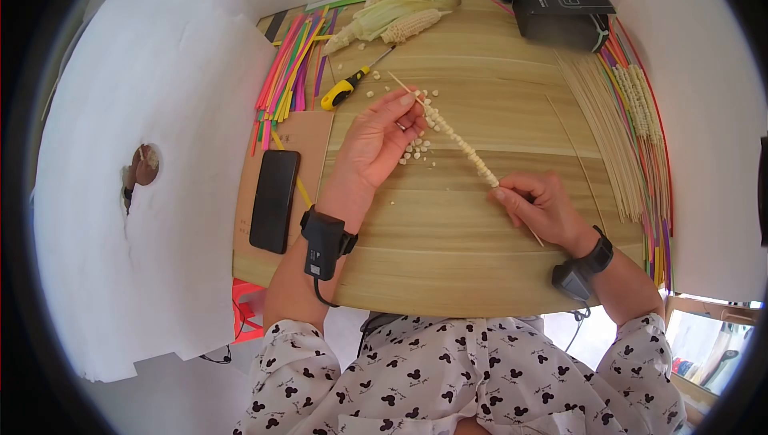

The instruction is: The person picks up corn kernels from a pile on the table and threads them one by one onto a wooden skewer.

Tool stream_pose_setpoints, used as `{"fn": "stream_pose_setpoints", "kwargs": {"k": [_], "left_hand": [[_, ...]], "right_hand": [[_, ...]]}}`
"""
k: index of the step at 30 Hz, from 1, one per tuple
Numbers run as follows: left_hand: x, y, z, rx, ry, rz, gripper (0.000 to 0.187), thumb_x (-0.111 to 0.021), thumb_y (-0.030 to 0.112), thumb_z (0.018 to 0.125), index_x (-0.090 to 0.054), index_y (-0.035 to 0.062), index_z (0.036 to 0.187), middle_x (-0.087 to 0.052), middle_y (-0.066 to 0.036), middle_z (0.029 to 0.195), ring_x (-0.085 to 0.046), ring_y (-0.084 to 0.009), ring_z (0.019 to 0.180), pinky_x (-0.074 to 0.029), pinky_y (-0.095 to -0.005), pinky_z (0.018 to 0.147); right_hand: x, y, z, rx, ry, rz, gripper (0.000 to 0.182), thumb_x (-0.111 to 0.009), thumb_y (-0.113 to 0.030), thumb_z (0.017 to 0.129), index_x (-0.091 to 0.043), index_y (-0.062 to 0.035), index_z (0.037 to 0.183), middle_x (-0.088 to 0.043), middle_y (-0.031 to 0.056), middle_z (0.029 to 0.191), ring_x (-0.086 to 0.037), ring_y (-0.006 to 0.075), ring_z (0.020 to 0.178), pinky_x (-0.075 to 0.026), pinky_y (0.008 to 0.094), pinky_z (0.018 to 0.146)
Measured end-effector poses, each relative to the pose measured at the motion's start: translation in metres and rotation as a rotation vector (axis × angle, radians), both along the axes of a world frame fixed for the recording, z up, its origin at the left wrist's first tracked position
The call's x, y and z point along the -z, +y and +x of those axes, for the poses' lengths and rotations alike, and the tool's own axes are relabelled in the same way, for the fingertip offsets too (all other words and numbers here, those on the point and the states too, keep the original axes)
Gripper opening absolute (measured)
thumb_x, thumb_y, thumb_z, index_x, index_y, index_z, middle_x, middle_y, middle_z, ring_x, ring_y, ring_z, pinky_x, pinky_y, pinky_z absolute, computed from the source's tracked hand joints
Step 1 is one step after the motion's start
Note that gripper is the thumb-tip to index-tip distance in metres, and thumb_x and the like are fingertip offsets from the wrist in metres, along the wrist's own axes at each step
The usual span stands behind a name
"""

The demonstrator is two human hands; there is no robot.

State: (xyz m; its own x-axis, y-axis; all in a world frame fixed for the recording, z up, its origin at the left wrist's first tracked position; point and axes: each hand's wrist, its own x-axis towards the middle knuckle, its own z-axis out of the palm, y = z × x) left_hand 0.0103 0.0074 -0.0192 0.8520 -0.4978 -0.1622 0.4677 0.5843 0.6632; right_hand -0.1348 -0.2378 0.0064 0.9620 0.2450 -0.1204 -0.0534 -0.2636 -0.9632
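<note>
A thin wooden skewer threaded with pale corn kernels (460, 143) slants across the middle of the head view, its bare pointed tip up to the left. My left hand (384, 131) is closed near that tip, thumb and fingers pinching at the upper end of the kernel row. Lower down, my right hand (540, 205) grips the skewer just below the last kernels, and the bare end sticks out under it. Loose corn kernels (416, 147) lie scattered on the wooden table (448, 267) beside and beneath my left fingers.
A yellow-black screwdriver (346, 89), corn cobs with husks (412, 27) and colourful strips (292, 67) lie at the back left. A phone (274, 201) rests on cardboard (310, 133). Bare skewers (608, 139), finished kernel skewers (638, 103) and a black box (562, 15) are on the right.
</note>
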Motion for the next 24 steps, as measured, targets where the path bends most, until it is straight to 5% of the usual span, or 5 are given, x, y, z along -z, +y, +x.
{"fn": "stream_pose_setpoints", "kwargs": {"k": [11, 24], "left_hand": [[-0.009, 0.008, 0.004, 0.103, 0.000, -0.006, 0.029, -0.065, 0.005, 0.090, -0.060, 0.0010, 0.118, -0.065, -0.009, 0.106, -0.061, -0.0153, 0.092, -0.053, -0.0364, 0.087], [-0.013, 0.012, 0.006, 0.020, -0.166, 0.181, 0.021, -0.066, 0.004, 0.089, -0.066, -0.0001, 0.110, -0.067, -0.006, 0.090, -0.064, -0.0143, 0.079, -0.054, -0.0304, 0.078]], "right_hand": [[-0.001, -0.001, 0.000, -0.014, 0.013, 0.026, 0.020, -0.059, -0.016, 0.098, -0.062, -0.0011, 0.085, -0.046, -0.0046, 0.056, -0.042, 0.0017, 0.050, -0.032, 0.0217, 0.046], [-0.001, -0.001, 0.000, -0.025, 0.007, 0.031, 0.020, -0.059, -0.016, 0.097, -0.063, -0.0014, 0.084, -0.046, -0.0048, 0.056, -0.041, 0.0012, 0.051, -0.031, 0.0217, 0.046]]}}
